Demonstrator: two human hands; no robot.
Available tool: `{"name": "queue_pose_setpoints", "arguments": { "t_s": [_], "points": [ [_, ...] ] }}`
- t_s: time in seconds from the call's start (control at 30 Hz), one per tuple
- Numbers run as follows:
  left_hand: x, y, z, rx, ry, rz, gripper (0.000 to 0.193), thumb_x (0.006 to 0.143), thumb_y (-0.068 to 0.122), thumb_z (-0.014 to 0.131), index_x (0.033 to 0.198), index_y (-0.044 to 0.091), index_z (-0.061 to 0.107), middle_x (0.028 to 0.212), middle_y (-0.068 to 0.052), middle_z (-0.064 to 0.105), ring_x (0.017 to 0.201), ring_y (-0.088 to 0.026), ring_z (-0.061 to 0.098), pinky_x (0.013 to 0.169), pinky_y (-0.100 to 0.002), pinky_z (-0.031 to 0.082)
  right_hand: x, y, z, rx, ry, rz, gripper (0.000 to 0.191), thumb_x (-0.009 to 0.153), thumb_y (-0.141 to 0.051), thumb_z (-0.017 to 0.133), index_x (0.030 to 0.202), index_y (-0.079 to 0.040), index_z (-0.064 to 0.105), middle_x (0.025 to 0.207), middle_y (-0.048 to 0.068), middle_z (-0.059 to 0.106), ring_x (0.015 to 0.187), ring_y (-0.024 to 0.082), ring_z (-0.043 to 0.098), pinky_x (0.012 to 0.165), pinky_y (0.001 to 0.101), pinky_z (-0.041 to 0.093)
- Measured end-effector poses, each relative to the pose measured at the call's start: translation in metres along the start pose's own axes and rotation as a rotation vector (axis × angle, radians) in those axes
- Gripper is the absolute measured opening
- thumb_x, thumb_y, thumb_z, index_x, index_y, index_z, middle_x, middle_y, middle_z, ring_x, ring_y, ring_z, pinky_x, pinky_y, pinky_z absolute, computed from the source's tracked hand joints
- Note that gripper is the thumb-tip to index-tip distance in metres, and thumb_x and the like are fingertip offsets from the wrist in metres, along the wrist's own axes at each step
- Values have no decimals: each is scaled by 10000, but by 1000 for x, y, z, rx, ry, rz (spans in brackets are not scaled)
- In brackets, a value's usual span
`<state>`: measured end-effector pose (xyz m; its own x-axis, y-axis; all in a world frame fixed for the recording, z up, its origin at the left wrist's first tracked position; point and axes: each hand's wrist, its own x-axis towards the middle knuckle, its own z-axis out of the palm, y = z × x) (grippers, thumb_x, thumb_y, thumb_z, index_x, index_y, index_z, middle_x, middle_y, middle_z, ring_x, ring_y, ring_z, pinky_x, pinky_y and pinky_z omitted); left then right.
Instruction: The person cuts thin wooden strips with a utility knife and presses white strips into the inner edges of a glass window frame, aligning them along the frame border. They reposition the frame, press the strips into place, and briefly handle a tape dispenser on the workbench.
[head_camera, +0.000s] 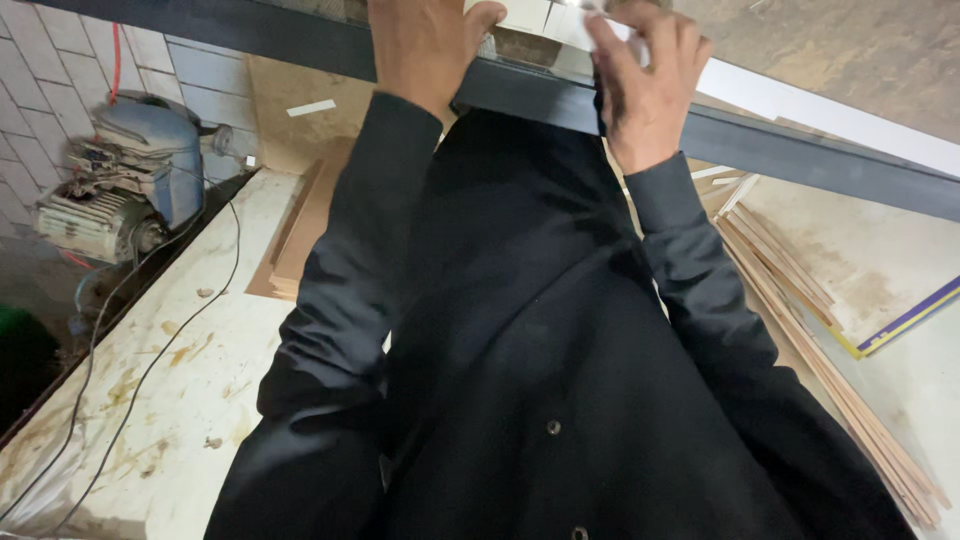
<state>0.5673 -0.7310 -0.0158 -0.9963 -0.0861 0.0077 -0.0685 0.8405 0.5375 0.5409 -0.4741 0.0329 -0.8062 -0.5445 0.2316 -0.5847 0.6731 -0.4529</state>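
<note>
White strip (800, 105) runs along the top of a dark metal beam (780, 150), from 12 o'clock out toward 3 o'clock, right under both hands. Near end sits at roughly 12 o'clock, under the right fingers.

Left to right:

- 9 o'clock: blue motor unit (130, 180) against the tiled wall (50, 90), finned grey housing in front of it. Black cable (160, 350) trails from it down across the stained pale surface (200, 380) toward 7 o'clock.
- 10–11 o'clock: flat brown boards (300, 230) stacked at the far end of that surface.
- 11–12 o'clock: left hand (425, 50) lies palm down over the top edge of the beam, fingers together and curled over the far side, thumb spread to the right. Fingertips are out of frame, so can't tell whether it grips anything beyond the beam edge. Reads as resting or pressing, not a closed fist.
- Centre, 6 o'clock: black garment with small buttons, sleeves running up to both wrists.
- 12–1 o'clock: right hand (648, 85) partly open, fingers bent and spread, tips touching the white strip's near end, thumb side on the beam face. Whether it pinches the strip or only presses on it: can't tell.
- 3–5 o'clock: bundle of thin wood slats (830, 370) lying diagonally below the beam, just beside the right sleeve. Sheet with a yellow and blue edge (905, 320) near 3 o'clock.
</note>
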Motion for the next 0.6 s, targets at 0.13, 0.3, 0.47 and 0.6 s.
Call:
{"name": "queue_pose_setpoints", "arguments": {
  "t_s": [0.13, 0.3, 0.47, 0.6],
  "points": [
    [-19, 45, -24, 77, 31, -48, 256, 1028, 232, 748, 1227, 88, 675, 981, -158, 641, 837, -362, 684, 720, -487, 554, -2, -5, 3, 27, -66, -52, 431, 954, 47, 710, 1349, -123, 730, 1421, 45, 621, 1301, 285, 533, 1063, 412, 409],
    [-63, 111, -34, -109, 2, -120, 486, 1025, 80, 622, 1493, 40, 497, 1311, -132, 548, 976, -332, 726, 795, -384, 622, -7, -9, -2, 32, -126, -40, 416, 1011, -139, 732, 1417, -81, 670, 1487, 59, 579, 1348, 297, 493, 1074, 443, 398],
    [-68, 122, -20, -65, 78, -184, 472, 1029, 65, 631, 1479, 70, 490, 1333, -95, 541, 1019, -292, 731, 814, -354, 634, -8, -8, -2, -44, -163, -94, 669, 982, -505, 754, 1505, -110, 619, 1483, 82, 492, 1374, 337, 430, 1082, 519, 354],
    [-72, 123, -18, -65, 76, -202, 457, 1035, 63, 633, 1473, 69, 499, 1333, -81, 537, 1013, -275, 734, 803, -324, 639, -10, -9, -4, 13, -154, -103, 659, 947, -458, 777, 1502, -138, 622, 1500, 83, 475, 1387, 347, 407, 1109, 530, 343]
  ]
}}
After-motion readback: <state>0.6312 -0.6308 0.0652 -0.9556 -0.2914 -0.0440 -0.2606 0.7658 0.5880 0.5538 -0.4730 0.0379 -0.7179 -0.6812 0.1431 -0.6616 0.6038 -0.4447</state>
